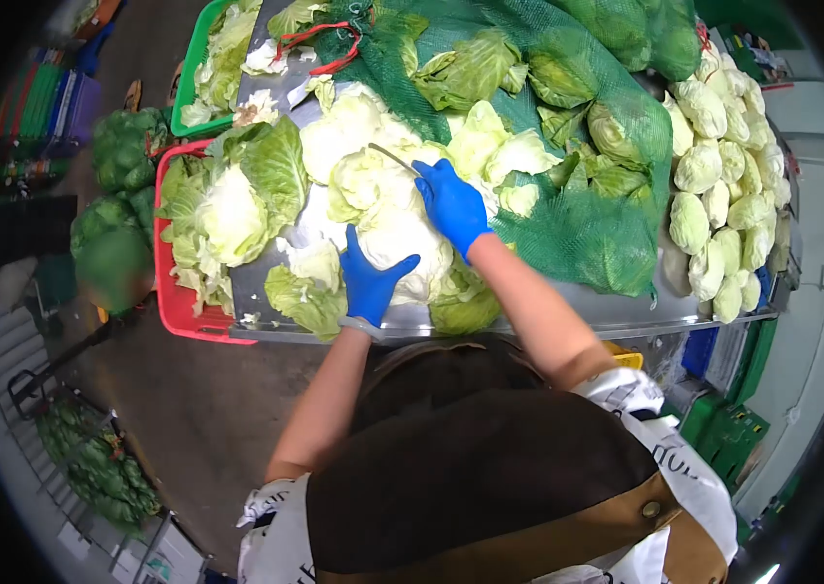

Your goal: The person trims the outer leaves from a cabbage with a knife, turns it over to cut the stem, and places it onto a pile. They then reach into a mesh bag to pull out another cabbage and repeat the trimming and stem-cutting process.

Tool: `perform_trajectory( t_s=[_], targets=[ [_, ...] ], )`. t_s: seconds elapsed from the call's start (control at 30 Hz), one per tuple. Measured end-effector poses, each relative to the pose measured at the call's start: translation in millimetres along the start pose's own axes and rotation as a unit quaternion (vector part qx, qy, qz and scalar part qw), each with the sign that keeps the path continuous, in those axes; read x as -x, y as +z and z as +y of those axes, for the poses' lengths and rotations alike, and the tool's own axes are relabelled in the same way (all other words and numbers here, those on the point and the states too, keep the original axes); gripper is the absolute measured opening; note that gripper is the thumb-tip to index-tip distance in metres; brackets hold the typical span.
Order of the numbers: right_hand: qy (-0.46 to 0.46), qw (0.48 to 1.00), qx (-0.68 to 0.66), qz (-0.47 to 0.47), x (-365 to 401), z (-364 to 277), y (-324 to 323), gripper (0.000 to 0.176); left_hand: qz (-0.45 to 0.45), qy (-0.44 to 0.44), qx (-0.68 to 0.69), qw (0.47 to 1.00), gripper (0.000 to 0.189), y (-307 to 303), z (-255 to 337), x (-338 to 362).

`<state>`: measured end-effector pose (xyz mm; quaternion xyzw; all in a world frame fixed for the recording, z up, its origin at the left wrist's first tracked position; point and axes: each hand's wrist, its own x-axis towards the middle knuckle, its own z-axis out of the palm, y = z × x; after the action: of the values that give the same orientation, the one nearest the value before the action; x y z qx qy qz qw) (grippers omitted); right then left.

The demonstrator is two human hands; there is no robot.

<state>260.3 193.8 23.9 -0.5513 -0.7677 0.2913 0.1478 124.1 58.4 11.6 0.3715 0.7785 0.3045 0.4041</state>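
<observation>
My right hand (453, 207), in a blue glove, is closed round a knife whose thin dark blade (390, 154) points to the upper left over the pale cabbage leaves. My left hand (373, 280), also gloved in blue, has its thumb and fingers spread against the near left side of a whitish cabbage (404, 243). More peeled-looking leaves and heads (349, 131) lie just beyond both hands. Loose green outer leaves (305, 300) rest on the metal table beside my left hand. The knife's handle is hidden in my right glove.
A red crate (167, 292) full of leaves stands at the table's left, with a green crate (181, 92) behind it. A green net sack (577, 238) of cabbages covers the right-hand middle. Trimmed cabbages (709, 165) are piled at the far right. Filled sacks (128, 151) stand on the floor.
</observation>
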Motion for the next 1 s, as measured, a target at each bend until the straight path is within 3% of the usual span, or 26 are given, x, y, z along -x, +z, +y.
perform_trajectory(
  t_s=[0.07, 0.17, 0.27, 0.3, 0.37, 0.43, 0.5, 0.53, 0.6, 0.7, 0.77, 0.8, 0.9, 0.97, 1.0],
  targets=[
    [-0.023, 0.998, -0.052, -0.032, -5, 16, 2, 0.047, -0.004, 0.047, 0.057, 0.997, 0.121, 4, -33, -12],
    [0.082, 0.978, -0.181, -0.072, 11, 27, 15, 0.075, -0.027, 0.097, 0.107, 0.989, 0.120, -3, -37, 0],
    [0.098, 0.986, -0.131, 0.004, 3, 60, 55, 0.079, -0.013, 0.155, 0.103, 0.982, 0.117, -4, -23, 14],
    [0.166, 0.965, -0.203, -0.009, 1, 60, 53, 0.079, 0.021, 0.188, 0.052, 0.981, 0.116, 3, -37, 14],
    [0.173, 0.958, -0.218, -0.066, -7, 61, 38, 0.075, 0.022, 0.175, 0.051, 0.983, 0.114, 19, -57, 24],
    [0.122, 0.961, -0.226, -0.104, -2, 61, 28, 0.069, 0.012, 0.179, 0.037, 0.983, 0.114, 11, -60, 41],
    [0.092, 0.932, -0.324, -0.135, 11, 101, 40, 0.084, 0.005, 0.238, 0.039, 0.971, 0.111, 16, -69, 46],
    [0.121, 0.952, -0.261, -0.107, 16, 132, 49, 0.093, -0.035, 0.206, 0.000, 0.978, 0.110, -5, -43, 60],
    [0.196, 0.939, -0.257, -0.119, 29, 81, 23, 0.094, -0.025, 0.249, -0.056, 0.966, 0.110, -6, -41, 66],
    [0.105, 0.944, -0.310, -0.041, 28, 97, 48, 0.091, 0.026, 0.281, -0.087, 0.955, 0.101, -14, -27, 66],
    [0.073, 0.944, -0.313, -0.068, 34, 65, 46, 0.088, 0.101, 0.323, -0.140, 0.930, 0.096, -30, -7, 66],
    [0.057, 0.944, -0.315, -0.080, 38, 56, 41, 0.087, 0.031, 0.313, -0.121, 0.942, 0.096, -31, 5, 62],
    [0.141, 0.908, -0.365, -0.150, 35, 72, 45, 0.086, -0.157, 0.294, -0.082, 0.939, 0.095, -23, 26, 41],
    [0.164, 0.899, -0.390, -0.117, 34, 85, 64, 0.086, -0.212, 0.281, -0.191, 0.916, 0.098, -28, 39, 51],
    [0.174, 0.933, -0.298, -0.100, 35, 49, 47, 0.085, -0.237, 0.265, -0.244, 0.902, 0.100, -30, 39, 61]
  ],
)
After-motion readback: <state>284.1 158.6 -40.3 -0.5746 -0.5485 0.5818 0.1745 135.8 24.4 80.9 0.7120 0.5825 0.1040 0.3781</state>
